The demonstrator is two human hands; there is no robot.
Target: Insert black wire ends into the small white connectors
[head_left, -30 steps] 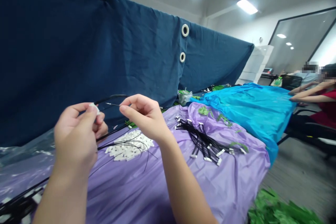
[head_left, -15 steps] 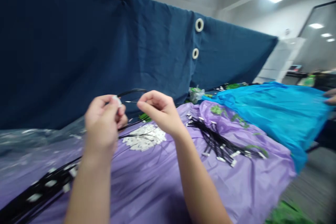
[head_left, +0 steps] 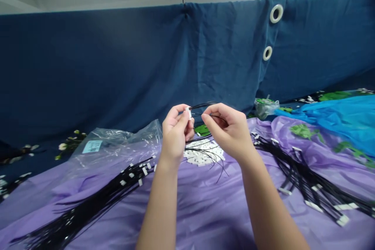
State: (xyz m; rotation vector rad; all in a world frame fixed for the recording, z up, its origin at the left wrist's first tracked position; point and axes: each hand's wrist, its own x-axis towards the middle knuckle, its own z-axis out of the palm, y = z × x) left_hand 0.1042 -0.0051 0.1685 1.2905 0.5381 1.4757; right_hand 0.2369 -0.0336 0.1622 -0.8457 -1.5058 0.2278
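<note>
Between the fingers of my left hand [head_left: 175,131] is a small white connector housing [head_left: 188,113], held upright. Several black wires [head_left: 202,104] arch from it toward my right hand [head_left: 230,129]. My right thumb and forefinger pinch one thin black wire [head_left: 197,114], its end pointing at the housing's right face. Whether the tip is inside the housing is too small to tell. More loose black wires [head_left: 202,149] hang below the hands, over a pile of white connector housings [head_left: 205,156] on the purple sheet [head_left: 202,203].
A bundle of black cables [head_left: 88,207] with white connectors lies on the left, another cable bundle [head_left: 304,175] on the right. Behind are a clear plastic bag [head_left: 117,144] with a blue label, a blue curtain [head_left: 131,66], bright blue plastic [head_left: 345,117] and green scraps [head_left: 304,131].
The view has swung left, so hands and table sit further right. The wire end in my right hand is now closer to the housing in my left. The co-worker's hand at right has left view.
</note>
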